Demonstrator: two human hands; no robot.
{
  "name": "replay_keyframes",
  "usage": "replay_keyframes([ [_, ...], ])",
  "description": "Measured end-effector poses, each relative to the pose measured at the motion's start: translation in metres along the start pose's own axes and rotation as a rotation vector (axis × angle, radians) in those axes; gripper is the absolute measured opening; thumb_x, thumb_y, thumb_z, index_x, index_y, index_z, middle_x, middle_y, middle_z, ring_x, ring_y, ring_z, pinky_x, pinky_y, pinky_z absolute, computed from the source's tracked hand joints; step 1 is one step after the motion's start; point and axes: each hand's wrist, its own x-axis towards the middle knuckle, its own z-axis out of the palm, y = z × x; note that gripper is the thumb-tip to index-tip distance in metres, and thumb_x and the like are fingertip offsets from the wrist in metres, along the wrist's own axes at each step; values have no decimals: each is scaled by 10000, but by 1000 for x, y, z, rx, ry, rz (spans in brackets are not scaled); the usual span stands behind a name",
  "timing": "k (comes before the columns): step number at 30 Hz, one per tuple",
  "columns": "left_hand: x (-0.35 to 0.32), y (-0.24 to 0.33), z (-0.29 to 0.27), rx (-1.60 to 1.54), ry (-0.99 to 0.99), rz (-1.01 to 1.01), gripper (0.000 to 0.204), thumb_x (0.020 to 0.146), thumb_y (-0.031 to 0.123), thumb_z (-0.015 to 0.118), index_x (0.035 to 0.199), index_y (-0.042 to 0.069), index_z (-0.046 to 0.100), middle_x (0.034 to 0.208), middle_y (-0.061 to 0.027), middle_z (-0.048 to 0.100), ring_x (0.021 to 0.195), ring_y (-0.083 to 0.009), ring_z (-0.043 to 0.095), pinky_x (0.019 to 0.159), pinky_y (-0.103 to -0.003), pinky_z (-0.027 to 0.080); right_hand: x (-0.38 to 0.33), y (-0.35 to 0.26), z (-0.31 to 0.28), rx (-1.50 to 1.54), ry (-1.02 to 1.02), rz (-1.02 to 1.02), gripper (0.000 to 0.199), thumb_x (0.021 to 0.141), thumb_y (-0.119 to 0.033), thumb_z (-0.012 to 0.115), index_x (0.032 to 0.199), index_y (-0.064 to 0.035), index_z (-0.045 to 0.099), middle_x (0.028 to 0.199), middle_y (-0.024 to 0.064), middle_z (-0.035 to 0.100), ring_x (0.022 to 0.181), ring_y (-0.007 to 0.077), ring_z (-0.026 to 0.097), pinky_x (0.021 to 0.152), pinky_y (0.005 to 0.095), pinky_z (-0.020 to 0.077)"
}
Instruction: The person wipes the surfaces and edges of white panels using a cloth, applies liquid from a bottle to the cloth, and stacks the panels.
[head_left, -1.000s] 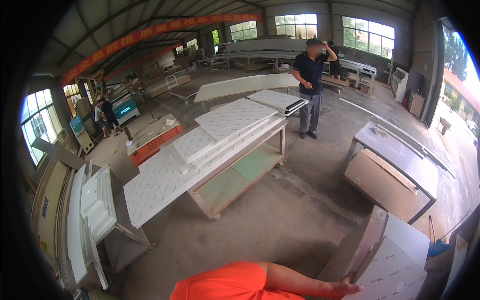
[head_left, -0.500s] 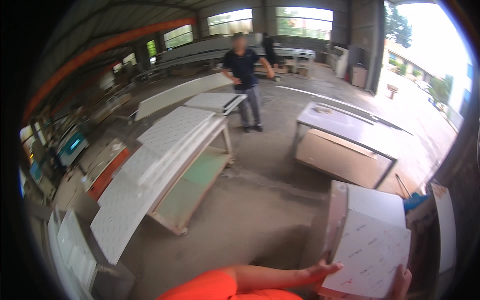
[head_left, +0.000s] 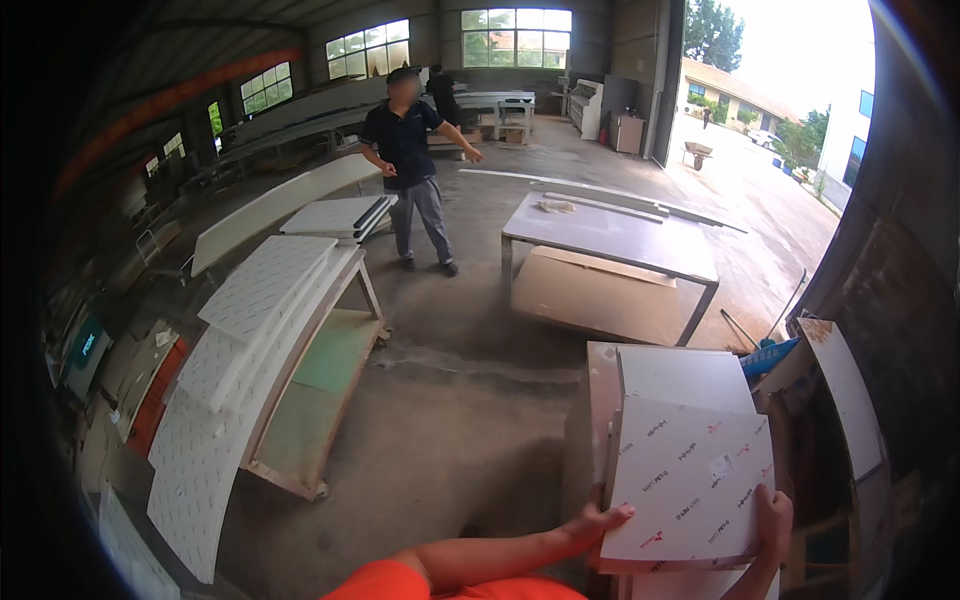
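A white panel [head_left: 690,480] covered in printed protective film lies at the lower right, on top of a stack of panels. My left hand [head_left: 600,520] grips its left edge near the front corner, thumb on top and fingers below. On the opposite edge, my right hand [head_left: 773,515] is closed around the side, its thumb resting on the film. Beneath and beyond it, a plain white panel [head_left: 685,378] of the stack shows. What lies under my fingers is hidden.
A long wheeled bench [head_left: 300,450] with filmed sheets [head_left: 230,370] runs along the left. Ahead stands a metal-legged table [head_left: 600,235], a board [head_left: 590,295] leaning beneath it. A person [head_left: 408,150] stands between them, one arm stretched out. A tilted panel [head_left: 845,400] and broom are right.
My view has turned right, so the surroundings sit farther left. Both hands stay on the filmed panel's edges. The standing person's arm now reaches farther out to the side.
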Motion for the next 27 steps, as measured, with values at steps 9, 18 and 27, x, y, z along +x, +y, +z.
replay_keyframes([
  [9,2,-8,-7,33,43,-16,472,979,293,707,1322,-17,612,1168,-102,670,1079,-185,649,935,-349,548,-13,-21,-7,-23,-22,31,521,942,-437,720,1077,67,737,924,205,767,817,267,739,785,405,558],
  [18,11,-9,-9,72,47,61,485,971,283,704,1333,-26,606,1158,-103,674,1076,-190,652,959,-349,539,-8,-27,-5,-94,22,26,562,925,-480,721,1052,67,743,966,259,762,881,360,754,820,445,561],
  [27,15,-27,-15,15,38,-37,1055,891,436,812,1583,-73,200,1456,-252,470,1370,-345,489,1142,-451,441,6,17,5,36,-51,-28,550,1005,-440,679,1046,108,708,891,141,706,804,227,618,759,401,507],
])
